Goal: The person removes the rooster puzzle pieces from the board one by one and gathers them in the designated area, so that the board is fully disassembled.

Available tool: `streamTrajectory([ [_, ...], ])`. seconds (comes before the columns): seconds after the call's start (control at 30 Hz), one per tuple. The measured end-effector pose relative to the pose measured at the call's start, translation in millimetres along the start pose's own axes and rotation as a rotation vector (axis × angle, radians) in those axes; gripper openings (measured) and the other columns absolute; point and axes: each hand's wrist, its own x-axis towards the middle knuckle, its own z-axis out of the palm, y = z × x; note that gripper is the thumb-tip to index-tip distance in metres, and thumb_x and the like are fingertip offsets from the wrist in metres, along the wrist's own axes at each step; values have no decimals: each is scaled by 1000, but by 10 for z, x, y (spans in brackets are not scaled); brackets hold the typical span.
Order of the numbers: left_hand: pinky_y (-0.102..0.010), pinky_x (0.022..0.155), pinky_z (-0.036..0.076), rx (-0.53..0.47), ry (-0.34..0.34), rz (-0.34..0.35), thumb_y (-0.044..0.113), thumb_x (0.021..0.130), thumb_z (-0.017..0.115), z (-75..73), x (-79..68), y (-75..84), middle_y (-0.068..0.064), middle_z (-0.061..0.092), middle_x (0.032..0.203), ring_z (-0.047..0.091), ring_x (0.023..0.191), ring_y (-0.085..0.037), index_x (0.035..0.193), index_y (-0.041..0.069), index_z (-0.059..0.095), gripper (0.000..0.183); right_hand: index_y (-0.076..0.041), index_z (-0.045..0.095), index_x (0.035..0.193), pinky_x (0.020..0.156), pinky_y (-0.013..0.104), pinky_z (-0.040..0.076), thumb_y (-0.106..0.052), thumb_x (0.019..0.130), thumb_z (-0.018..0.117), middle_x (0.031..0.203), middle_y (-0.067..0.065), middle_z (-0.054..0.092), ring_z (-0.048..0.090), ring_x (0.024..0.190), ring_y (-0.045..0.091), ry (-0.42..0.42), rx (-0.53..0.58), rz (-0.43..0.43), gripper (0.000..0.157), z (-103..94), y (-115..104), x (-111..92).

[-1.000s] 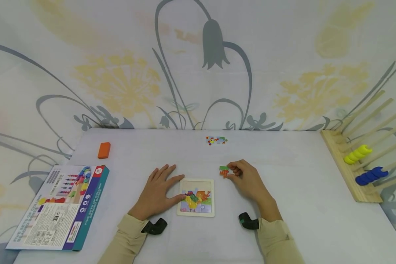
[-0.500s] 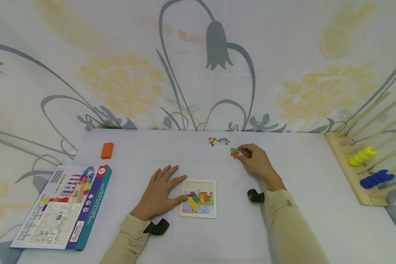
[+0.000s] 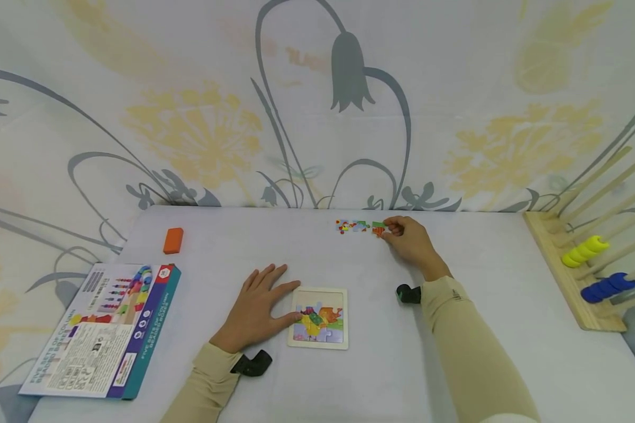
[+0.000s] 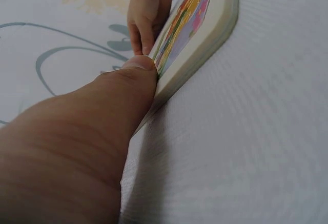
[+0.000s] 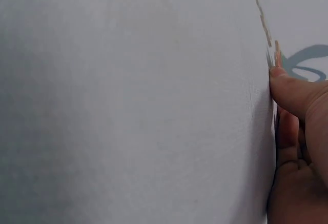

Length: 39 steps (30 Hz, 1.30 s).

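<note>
My right hand (image 3: 411, 245) pinches a green and orange puzzle piece (image 3: 378, 229) between thumb and fingers at the back of the table. Just left of that piece lie more joined-looking puzzle pieces (image 3: 351, 226). My left hand (image 3: 255, 310) lies with fingers spread beside a square puzzle tray (image 3: 317, 348), its thumb and forefinger touching the left edge. Inside the tray, colourful pieces fill the lower part, while the top shows bare wood. The left wrist view has the thumb (image 4: 138, 65) right at the tray's rim. In the right wrist view the held piece (image 5: 278, 54) appears edge-on.
A cardboard toy box (image 3: 97, 335) lies at the left, with an orange block (image 3: 173, 241) behind it. At the right stands a wooden peg rack (image 3: 577, 276) bearing yellow beads (image 3: 584, 251) and blue beads (image 3: 608, 288). A floral cloth (image 3: 296, 117) hangs behind.
My right hand has carried the puzzle piece away from beside the tray, toward the back, up to the other loose pieces. The left hand stays at the tray.
</note>
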Motion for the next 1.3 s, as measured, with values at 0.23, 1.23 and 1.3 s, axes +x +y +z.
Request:
streamTrajectory([
  [0.23,-61,126,21,3,-3,-2,56,87,71,-5,5,-1,-11,41,162,31,154,-36,142,25,62,64,-2,62,135,103,43,47,-19,101,62,124,16,61,58,113,30,-6,-4,3,39,-30,-23,61],
  [1.23,-61,125,22,11,11,8,55,87,72,8,-1,0,-11,42,161,32,153,-36,142,25,62,63,-4,62,136,103,42,46,-19,100,63,126,16,60,56,115,29,-16,20,19,39,-7,23,94],
  [1.3,-61,125,22,13,11,9,55,87,72,7,1,1,-11,42,161,32,153,-36,142,26,62,63,-4,62,136,102,41,46,-19,100,62,125,15,60,56,114,29,-15,16,13,39,-6,29,94],
])
